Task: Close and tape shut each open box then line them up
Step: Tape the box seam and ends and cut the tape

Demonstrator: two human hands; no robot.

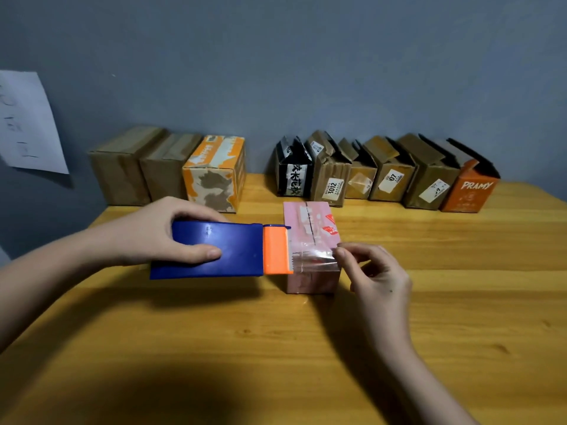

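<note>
A pink box [306,222] stands in the middle of the wooden table [276,348], flaps folded down with a seam along its top. My left hand [159,231] grips a blue tape dispenser [214,250] with an orange cutter head [276,250], held against the box's left side. A strip of clear tape [313,256] runs from the cutter across the near end of the box top. My right hand [374,271] pinches the tape's free end at the box's right edge.
Three closed boxes [171,170] stand in a row against the grey wall at the back left. Several boxes with raised flaps [383,173] line the back right, ending in an orange one [469,191]. A paper sheet [27,124] hangs on the left wall.
</note>
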